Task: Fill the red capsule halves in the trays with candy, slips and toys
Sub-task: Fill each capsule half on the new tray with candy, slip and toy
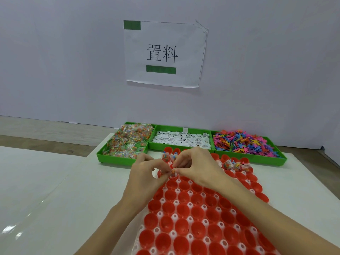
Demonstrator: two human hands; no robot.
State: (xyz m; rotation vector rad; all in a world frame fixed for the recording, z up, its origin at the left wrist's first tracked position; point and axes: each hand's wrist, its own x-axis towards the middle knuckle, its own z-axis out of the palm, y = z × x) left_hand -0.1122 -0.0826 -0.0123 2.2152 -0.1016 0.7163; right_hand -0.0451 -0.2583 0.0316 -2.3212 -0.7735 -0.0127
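Note:
A white holder tray (203, 221) carries several rows of open red capsule halves (181, 225). Small clear candy packets (229, 165) stand in the halves of the far row. Both my hands meet over the second row at its left end. My left hand (145, 173) and my right hand (193, 165) pinch one small candy packet (173, 174) between their fingertips, just above a red half. The near rows of halves hold nothing that I can see.
Three green bins stand along the wall behind the tray: candy packets (127, 142) on the left, white paper slips (181, 139) in the middle, coloured flat toy figures (244, 142) on the right. A paper sign (163, 54) hangs on the wall. White tabletop (77, 196) extends left.

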